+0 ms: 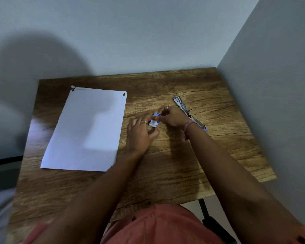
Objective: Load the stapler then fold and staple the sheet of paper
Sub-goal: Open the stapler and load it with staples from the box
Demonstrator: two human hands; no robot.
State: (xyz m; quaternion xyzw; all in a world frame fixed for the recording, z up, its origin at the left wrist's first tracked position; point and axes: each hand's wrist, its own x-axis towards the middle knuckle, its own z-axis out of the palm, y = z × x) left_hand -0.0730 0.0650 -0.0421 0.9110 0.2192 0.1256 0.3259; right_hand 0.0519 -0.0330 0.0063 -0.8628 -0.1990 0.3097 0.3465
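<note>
Wooden table [174, 166] against grey corner walls [148, 32]

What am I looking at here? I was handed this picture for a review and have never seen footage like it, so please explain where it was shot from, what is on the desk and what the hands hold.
There is no machine: a person works with two bare hands, and the single picture comes from a wide-angle camera worn on their head, looking forward and down. That is why both forearms stretch in from the bottom edge.

On the wooden table a white sheet of paper lies flat and unfolded on the left. On the right lies a stapler, swung open flat.

In the middle, the left hand and right hand meet at a small blue and white box, probably the staples. Both hands have a grip on it with their fingertips. It is too small to tell whether it is open.
</note>
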